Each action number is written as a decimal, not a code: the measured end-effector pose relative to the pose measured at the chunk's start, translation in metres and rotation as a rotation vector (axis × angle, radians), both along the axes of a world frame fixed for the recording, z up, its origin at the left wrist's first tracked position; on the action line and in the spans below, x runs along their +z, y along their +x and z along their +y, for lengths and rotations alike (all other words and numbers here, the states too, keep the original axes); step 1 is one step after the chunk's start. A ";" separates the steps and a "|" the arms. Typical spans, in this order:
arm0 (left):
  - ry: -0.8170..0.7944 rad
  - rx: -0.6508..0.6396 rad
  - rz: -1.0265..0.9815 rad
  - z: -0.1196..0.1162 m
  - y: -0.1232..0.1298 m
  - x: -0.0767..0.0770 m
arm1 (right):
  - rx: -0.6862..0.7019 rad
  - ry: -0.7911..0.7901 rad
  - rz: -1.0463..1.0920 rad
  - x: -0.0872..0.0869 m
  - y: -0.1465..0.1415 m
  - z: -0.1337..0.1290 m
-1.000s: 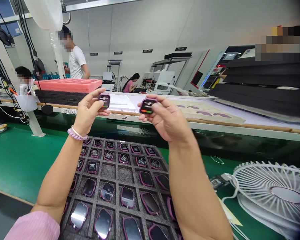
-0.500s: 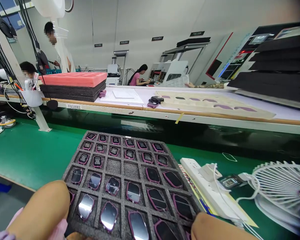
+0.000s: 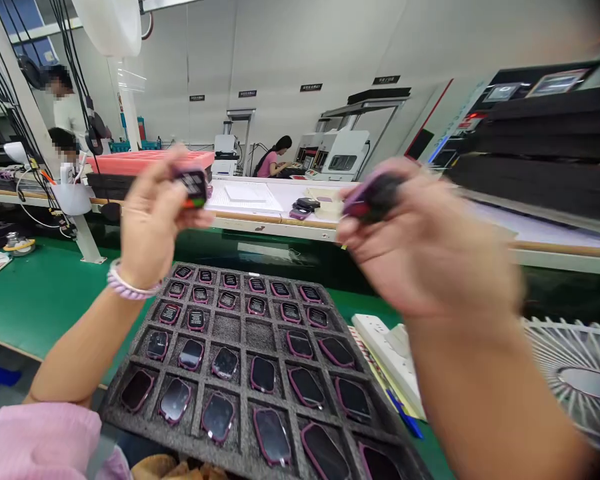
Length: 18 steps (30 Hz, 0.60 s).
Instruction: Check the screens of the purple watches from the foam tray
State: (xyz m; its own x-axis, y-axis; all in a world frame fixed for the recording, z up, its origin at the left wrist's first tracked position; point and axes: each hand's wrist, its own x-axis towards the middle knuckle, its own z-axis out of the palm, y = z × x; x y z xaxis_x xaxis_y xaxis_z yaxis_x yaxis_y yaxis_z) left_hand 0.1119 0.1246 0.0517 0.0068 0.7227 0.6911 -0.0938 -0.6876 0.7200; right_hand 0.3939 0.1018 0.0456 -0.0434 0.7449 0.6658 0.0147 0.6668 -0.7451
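My left hand (image 3: 153,213) is raised above the far left of the tray, its fingers around a smartwatch (image 3: 194,189) whose lit screen shows light text and some red and green. On the right, my right hand (image 3: 420,240), smeared by motion, grips a second smartwatch with a purple case (image 3: 373,193); its screen is not readable. Below both hands lies a grey foam tray (image 3: 230,360) divided into square pockets, holding rows of purple-framed watches. Those in the far rows show text; the nearer ones have dark, reflective screens. Two pockets in the third row hold no watch.
A white power strip (image 3: 380,333), a blue pen (image 3: 405,417) and a white fan (image 3: 575,367) stand right of the tray. Behind runs a raised shelf (image 3: 253,217) with red foam (image 3: 150,160) and small dark watch pieces (image 3: 305,205). A co-worker (image 3: 275,158) sits farther back.
Both hands have risen from the near edge of the tray to above its far side, each now showing a watch. The two third-row pockets without watches look the same. The view has shifted slightly.
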 end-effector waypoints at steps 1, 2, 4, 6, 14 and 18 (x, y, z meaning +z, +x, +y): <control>-0.075 -0.073 0.004 0.001 0.007 -0.014 | 0.071 -0.133 0.061 -0.015 -0.010 0.002; -0.193 -0.155 0.069 0.003 0.013 -0.030 | 0.157 -0.307 0.112 -0.033 -0.020 0.005; -0.436 -0.291 0.224 0.007 0.022 -0.067 | 0.189 -0.538 0.058 -0.071 -0.035 0.009; -0.596 -0.369 0.338 0.009 0.027 -0.103 | 0.248 -0.688 0.004 -0.106 -0.042 0.008; -0.673 -0.504 0.618 0.012 0.024 -0.160 | 0.437 -0.788 -0.076 -0.146 -0.033 -0.006; -0.265 -0.258 1.084 0.017 0.024 -0.152 | 0.323 -0.584 -0.348 -0.152 -0.029 -0.002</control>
State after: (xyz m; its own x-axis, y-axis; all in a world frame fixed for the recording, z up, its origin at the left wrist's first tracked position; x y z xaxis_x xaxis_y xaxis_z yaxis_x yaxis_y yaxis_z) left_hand 0.1358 0.1418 -0.0999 0.6753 0.7353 0.0573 0.5487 -0.5527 0.6272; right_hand 0.3645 0.1001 -0.1069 -0.4555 0.8872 0.0737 0.1850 0.1753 -0.9670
